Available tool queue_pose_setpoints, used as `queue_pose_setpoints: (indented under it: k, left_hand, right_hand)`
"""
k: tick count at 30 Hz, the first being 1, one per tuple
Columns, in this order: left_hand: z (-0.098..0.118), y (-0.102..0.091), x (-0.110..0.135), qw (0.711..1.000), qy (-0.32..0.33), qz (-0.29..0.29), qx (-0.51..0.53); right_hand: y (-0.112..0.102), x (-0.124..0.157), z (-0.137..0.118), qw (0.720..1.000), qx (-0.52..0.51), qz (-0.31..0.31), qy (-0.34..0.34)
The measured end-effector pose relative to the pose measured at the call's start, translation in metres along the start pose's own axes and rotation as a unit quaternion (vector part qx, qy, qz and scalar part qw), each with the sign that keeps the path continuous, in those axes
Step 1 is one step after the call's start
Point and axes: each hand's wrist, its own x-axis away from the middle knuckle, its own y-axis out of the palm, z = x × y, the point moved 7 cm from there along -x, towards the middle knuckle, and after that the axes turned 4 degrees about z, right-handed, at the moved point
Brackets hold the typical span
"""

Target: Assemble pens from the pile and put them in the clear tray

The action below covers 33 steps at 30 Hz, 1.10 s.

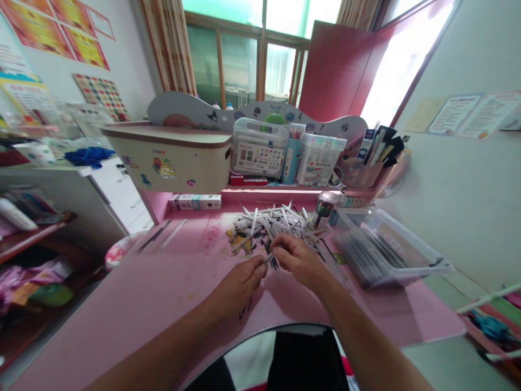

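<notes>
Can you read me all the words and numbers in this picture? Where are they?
No words or numbers can be read for sure.
Too small or blurred:
the paper notices on the right wall
the red print on the pink desk
the label on the clear plastic case
the long box

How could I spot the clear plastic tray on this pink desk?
From the pink desk, find the heap of white pens. Just right of it lies a clear plastic tray, low and wide, unlike the upright cases on the shelf above.
</notes>
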Motion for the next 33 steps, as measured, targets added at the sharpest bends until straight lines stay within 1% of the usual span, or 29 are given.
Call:
queue_pose_setpoints:
  k: [3, 6, 8, 9, 10, 12, 13, 14, 15, 16, 17, 18, 19, 21, 22, 24, 25, 26, 27, 29, 31, 33]
  left_hand:
    - [0.011, 0.006, 0.000, 0.994, 0.044, -0.031, -0.093]
    - [0.012, 0.006, -0.001, 0.987, 0.056, -0.048, -0.140]
    - [0.010, 0.003, -0.001, 0.985, 0.055, -0.058, -0.155]
    - [0.010, 0.001, -0.001, 0.984, 0.056, -0.058, -0.158]
    - [0.011, -0.003, -0.001, 0.985, 0.066, -0.043, -0.151]
    - [0.017, -0.012, -0.002, 0.987, 0.088, 0.000, -0.133]
    - [0.019, -0.016, -0.002, 0.988, 0.096, 0.023, -0.123]
    - [0.021, -0.018, -0.003, 0.988, 0.098, 0.041, -0.116]
    - [0.022, -0.020, -0.003, 0.988, 0.096, 0.054, -0.110]
    - [0.023, -0.020, -0.004, 0.988, 0.091, 0.061, -0.108]
    - [0.023, -0.020, -0.004, 0.988, 0.088, 0.065, -0.107]
    - [0.024, -0.020, -0.004, 0.988, 0.086, 0.068, -0.107]
    - [0.024, -0.020, -0.004, 0.988, 0.085, 0.071, -0.108]
    - [0.024, -0.020, -0.005, 0.987, 0.083, 0.076, -0.114]
    - [0.024, -0.021, -0.005, 0.986, 0.082, 0.077, -0.120]
    - [0.023, -0.022, -0.006, 0.985, 0.081, 0.077, -0.134]
    - [0.022, -0.023, -0.006, 0.984, 0.082, 0.076, -0.142]
    - [0.022, -0.024, -0.007, 0.983, 0.082, 0.074, -0.148]
    - [0.021, -0.024, -0.007, 0.982, 0.083, 0.072, -0.153]
    - [0.020, -0.025, -0.009, 0.982, 0.082, 0.071, -0.155]
    - [0.018, -0.026, -0.010, 0.983, 0.078, 0.073, -0.150]
    - [0.018, -0.026, -0.010, 0.984, 0.072, 0.076, -0.143]
  right_hand:
    - [0.006, 0.000, 0.007, 0.997, -0.072, 0.020, 0.013]
    - [0.014, 0.001, 0.014, 0.986, -0.161, 0.020, 0.025]
    - [0.012, 0.005, 0.012, 0.984, -0.175, 0.018, 0.024]
    - [0.006, 0.008, 0.007, 0.986, -0.163, 0.027, 0.015]
    - [-0.004, 0.012, -0.001, 0.989, -0.141, 0.048, 0.000]
    - [-0.037, 0.023, -0.027, 0.988, -0.080, 0.122, -0.049]
    - [-0.058, 0.031, -0.045, 0.981, -0.048, 0.170, -0.079]
    - [-0.081, 0.040, -0.066, 0.967, -0.011, 0.225, -0.115]
    - [-0.104, 0.051, -0.089, 0.946, 0.029, 0.282, -0.154]
    - [-0.126, 0.062, -0.111, 0.919, 0.071, 0.339, -0.189]
    - [-0.148, 0.074, -0.132, 0.882, 0.118, 0.398, -0.225]
    - [-0.164, 0.080, -0.150, 0.854, 0.171, 0.426, -0.245]
    - [-0.179, 0.083, -0.162, 0.834, 0.228, 0.438, -0.245]
    - [-0.207, 0.078, -0.173, 0.806, 0.311, 0.449, -0.227]
    - [-0.221, 0.072, -0.170, 0.805, 0.339, 0.447, -0.192]
    - [-0.246, 0.054, -0.149, 0.824, 0.361, 0.425, -0.100]
    - [-0.254, 0.044, -0.133, 0.841, 0.368, 0.393, -0.051]
    - [-0.257, 0.034, -0.116, 0.860, 0.375, 0.347, -0.008]
    - [-0.258, 0.025, -0.100, 0.876, 0.378, 0.298, 0.025]
    - [-0.254, 0.014, -0.070, 0.901, 0.371, 0.217, 0.056]
    - [-0.249, 0.007, -0.044, 0.915, 0.356, 0.168, 0.087]
    - [-0.244, 0.004, -0.023, 0.915, 0.358, 0.139, 0.125]
